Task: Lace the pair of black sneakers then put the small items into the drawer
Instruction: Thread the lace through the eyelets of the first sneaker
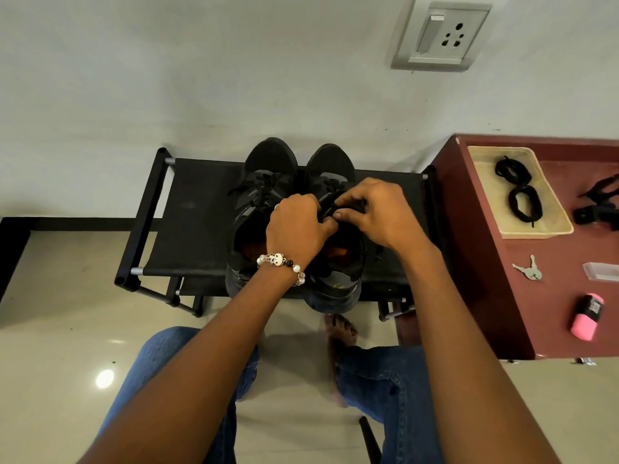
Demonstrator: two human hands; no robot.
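Observation:
Two black sneakers stand side by side on a black fabric rack (197, 212), toes toward the wall. The left sneaker (264, 175) has a lace threaded through its eyelets. Over the tongue of the right sneaker (331, 169), my left hand (298, 226) and my right hand (375, 212) meet, and both pinch a black lace (330, 209) with curled fingers. My hands hide most of that shoe's eyelets.
A maroon cabinet (495, 296) stands at the right. On it sit a beige tray (549, 229) with two coiled black laces (522, 202), keys (531, 269), a pink and black small item (586, 316), a clear plastic piece (603, 271) and a black device (599, 211).

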